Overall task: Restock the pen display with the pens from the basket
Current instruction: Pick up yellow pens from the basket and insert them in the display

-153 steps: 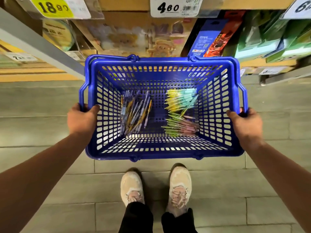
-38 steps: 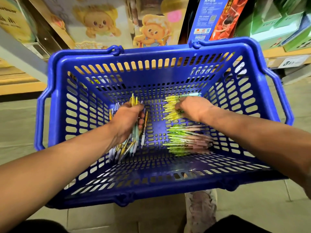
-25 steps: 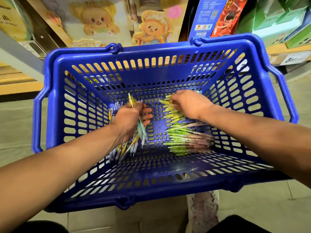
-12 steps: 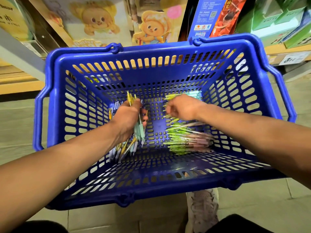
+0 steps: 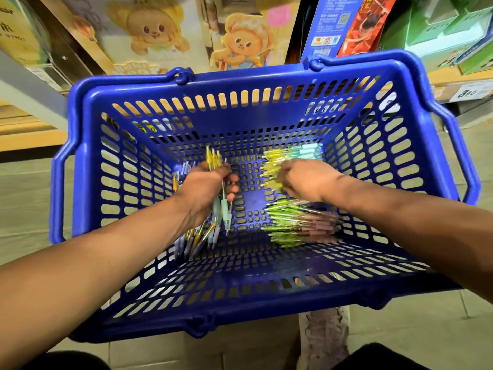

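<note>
Reaching into a blue basket [image 5: 266,78], a person grips a fistful of yellow-topped pens [image 5: 223,208] in the left hand [image 5: 202,190], held upright above loose pens [image 5: 197,241] lying along the basket's left side. The right hand [image 5: 309,182] rests with fingers bent down on a row of yellow pens [image 5: 269,161], just beyond a heap of green and pink pens [image 5: 301,222]; whether it grasps any cannot be told. Cartoon-printed boxes [image 5: 149,30] line the shelf behind.

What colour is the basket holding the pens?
The basket is blue; head view shows it best.
</note>
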Available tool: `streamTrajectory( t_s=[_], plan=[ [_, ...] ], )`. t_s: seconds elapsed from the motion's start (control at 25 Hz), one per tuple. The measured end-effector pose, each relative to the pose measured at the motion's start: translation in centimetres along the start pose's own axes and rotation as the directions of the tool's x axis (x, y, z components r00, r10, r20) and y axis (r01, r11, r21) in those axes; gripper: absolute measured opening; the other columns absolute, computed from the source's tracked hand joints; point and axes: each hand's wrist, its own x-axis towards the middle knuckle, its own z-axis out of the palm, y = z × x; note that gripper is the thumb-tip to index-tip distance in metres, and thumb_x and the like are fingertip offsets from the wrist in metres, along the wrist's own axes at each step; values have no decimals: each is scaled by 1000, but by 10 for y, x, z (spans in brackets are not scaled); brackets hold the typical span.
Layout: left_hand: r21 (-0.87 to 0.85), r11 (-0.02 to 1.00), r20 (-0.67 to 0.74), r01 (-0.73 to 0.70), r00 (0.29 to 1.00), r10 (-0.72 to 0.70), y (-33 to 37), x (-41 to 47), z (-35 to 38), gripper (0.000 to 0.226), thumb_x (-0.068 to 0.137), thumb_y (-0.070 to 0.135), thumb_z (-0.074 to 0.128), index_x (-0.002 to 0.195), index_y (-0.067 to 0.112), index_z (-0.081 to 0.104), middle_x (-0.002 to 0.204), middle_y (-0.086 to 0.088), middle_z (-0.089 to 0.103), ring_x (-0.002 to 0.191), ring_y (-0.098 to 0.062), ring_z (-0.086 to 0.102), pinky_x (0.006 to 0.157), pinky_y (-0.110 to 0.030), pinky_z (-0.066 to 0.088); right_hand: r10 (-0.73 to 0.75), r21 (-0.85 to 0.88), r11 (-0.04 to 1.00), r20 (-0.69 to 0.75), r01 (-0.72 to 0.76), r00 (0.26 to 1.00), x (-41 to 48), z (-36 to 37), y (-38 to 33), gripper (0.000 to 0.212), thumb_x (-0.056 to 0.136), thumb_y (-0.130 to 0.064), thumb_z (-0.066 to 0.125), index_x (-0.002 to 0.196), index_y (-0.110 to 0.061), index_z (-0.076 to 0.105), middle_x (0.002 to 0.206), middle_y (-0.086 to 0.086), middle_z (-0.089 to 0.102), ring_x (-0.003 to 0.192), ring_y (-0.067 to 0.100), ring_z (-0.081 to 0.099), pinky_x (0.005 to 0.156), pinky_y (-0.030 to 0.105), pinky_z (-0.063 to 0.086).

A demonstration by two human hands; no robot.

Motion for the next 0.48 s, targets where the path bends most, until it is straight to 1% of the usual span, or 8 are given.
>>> streamTrajectory(
  t_s=[0.08, 0.12, 0.16, 0.24, 0.32, 0.36, 0.4, 0.48],
  plan=[
    [-11, 1000, -10, -1, 1000, 1, 0, 0, 1, 24, 106, 16, 52, 126, 2, 53, 103, -13, 72, 78, -24, 68, 75, -43, 59, 91, 154, 985, -129, -71, 987, 5, -21, -6, 23, 99, -33, 50, 113, -20, 64, 106, -1, 59, 94, 23, 63, 73, 35, 54],
    [-19, 1000, -16, 0, 1000, 0, -1, 1, 1, 26, 107, 17, 51, 128, 3, 53, 111, -14, 72, 86, -26, 69, 84, -48, 59, 141, 286, 954, -173, -87, 975, 8, -32, -13, 16, 99, -34, 52, 104, -24, 63, 98, -6, 60, 89, 20, 64, 72, 32, 51],
    [-31, 1000, -22, -4, 1000, 3, -1, 1, 2, 28, 107, 18, 51, 131, 3, 52, 116, -14, 72, 91, -28, 70, 89, -51, 57, 191, 465, 881, -187, -84, 964, 12, -44, -23, 10, 98, -35, 55, 94, -29, 61, 89, -12, 61, 84, 13, 65, 70, 29, 50],
    [-75, 997, -8, -20, 1000, 20, 0, -1, 4, 32, 108, 20, 49, 135, 3, 51, 110, -14, 73, 88, -26, 70, 86, -51, 58, 248, 764, 644, -167, -34, 954, 19, -62, -47, 11, 95, -37, 64, 85, -33, 64, 76, -15, 69, 71, -2, 67, 68, 21, 53],
    [-143, 989, 44, -25, 999, 31, 1, -3, 5, 33, 109, 23, 46, 134, 1, 50, 93, -12, 73, 77, -24, 70, 79, -49, 58, 269, 921, 387, -82, -30, 960, 23, -70, -66, 8, 93, -33, 70, 93, -26, 73, 77, -11, 76, 69, 0, 72, 71, 23, 61],
    [-162, 987, 69, -15, 997, 27, 2, -4, 4, 33, 109, 26, 45, 131, 2, 52, 89, -11, 73, 76, -25, 71, 80, -49, 57, 268, 951, 307, -42, -43, 962, 25, -71, -71, 10, 92, -31, 72, 96, -22, 75, 80, -8, 77, 68, 3, 73, 71, 23, 62],
    [-159, 987, 84, -3, 996, 16, 2, -5, 3, 31, 108, 29, 46, 127, 6, 54, 88, -10, 75, 77, -26, 71, 82, -50, 58, 247, 954, 297, -35, -42, 968, 25, -71, -72, 11, 91, -31, 74, 97, -22, 76, 80, -8, 77, 66, 2, 73, 66, 18, 60],
    [-105, 994, 85, -3, 996, 12, 2, -5, 2, 25, 107, 30, 51, 121, 11, 56, 91, -9, 75, 74, -25, 69, 74, -45, 59, 160, 869, 495, -88, -3, 983, 24, -73, -63, 11, 89, -42, 73, 92, -32, 76, 79, -18, 74, 66, -8, 67, 55, 10, 47]
  ],
)
